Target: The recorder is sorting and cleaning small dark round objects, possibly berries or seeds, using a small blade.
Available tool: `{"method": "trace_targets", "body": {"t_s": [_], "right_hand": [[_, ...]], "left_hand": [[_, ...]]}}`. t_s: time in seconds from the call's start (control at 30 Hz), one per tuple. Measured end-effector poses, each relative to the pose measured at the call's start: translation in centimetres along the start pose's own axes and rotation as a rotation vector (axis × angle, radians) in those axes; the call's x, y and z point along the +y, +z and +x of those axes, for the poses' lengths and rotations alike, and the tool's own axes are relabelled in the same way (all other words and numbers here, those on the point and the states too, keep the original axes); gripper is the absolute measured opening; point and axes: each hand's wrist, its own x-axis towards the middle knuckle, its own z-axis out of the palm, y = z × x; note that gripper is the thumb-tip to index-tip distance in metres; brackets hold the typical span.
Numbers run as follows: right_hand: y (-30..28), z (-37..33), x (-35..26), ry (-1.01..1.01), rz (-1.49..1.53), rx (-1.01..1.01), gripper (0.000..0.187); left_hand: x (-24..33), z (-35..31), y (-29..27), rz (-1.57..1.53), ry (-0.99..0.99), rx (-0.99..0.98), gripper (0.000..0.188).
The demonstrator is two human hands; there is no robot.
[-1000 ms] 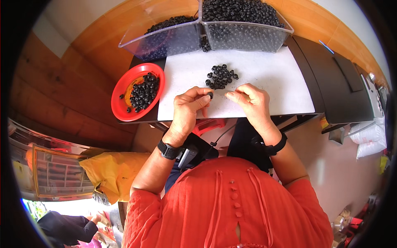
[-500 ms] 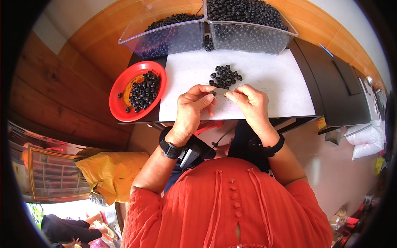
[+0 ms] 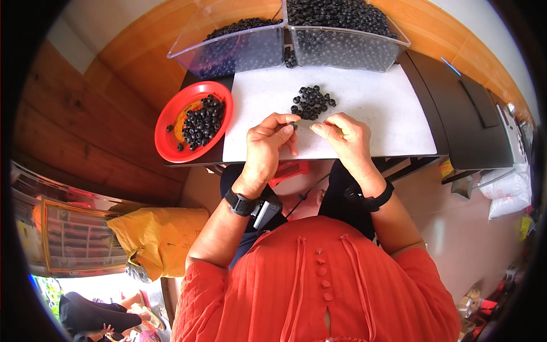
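Over the near part of a white sheet point(image 3: 376, 122), my left hand point(image 3: 266, 142) pinches a small black bead-like piece point(image 3: 294, 125) between thumb and fingers. Just to its right, my right hand point(image 3: 348, 139) has thumb and forefinger pressed together; whatever they hold is too small to make out. A short gap separates the two hands' fingertips. Beyond them lies a loose pile of round black pieces point(image 3: 312, 101), some showing a hole. To the left, a red plate point(image 3: 164, 139) holds more black pieces point(image 3: 204, 119), heaped toward its right side.
Two clear plastic bins point(image 3: 250, 54) point(image 3: 347, 51) full of black pieces stand at the table's back. A few pieces sit between them. A dark surface point(image 3: 467, 125) adjoins on the right. A yellow bag point(image 3: 165, 239) is at lower left, near another person's legs point(image 3: 94, 313).
A thin greyish something visible between my fingertips earlier no longer shows there. Both hands stay in nearly the same place, and the whole view has shifted slightly.
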Motion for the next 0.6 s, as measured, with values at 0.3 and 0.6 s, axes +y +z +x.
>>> {"method": "trace_targets", "body": {"t_s": [0.3,0.6], "right_hand": [[0.38,-0.07,-0.05,-0.084,-0.036,0.059,0.027],[0.59,-0.14,0.54,-0.185,-0.014,0.067,0.025]], "left_hand": [[0.19,-0.08,0.31,-0.056,0.029,-0.018,0.024],[0.65,0.05,0.54,-0.051,-0.012,0.007,0.023]]}}
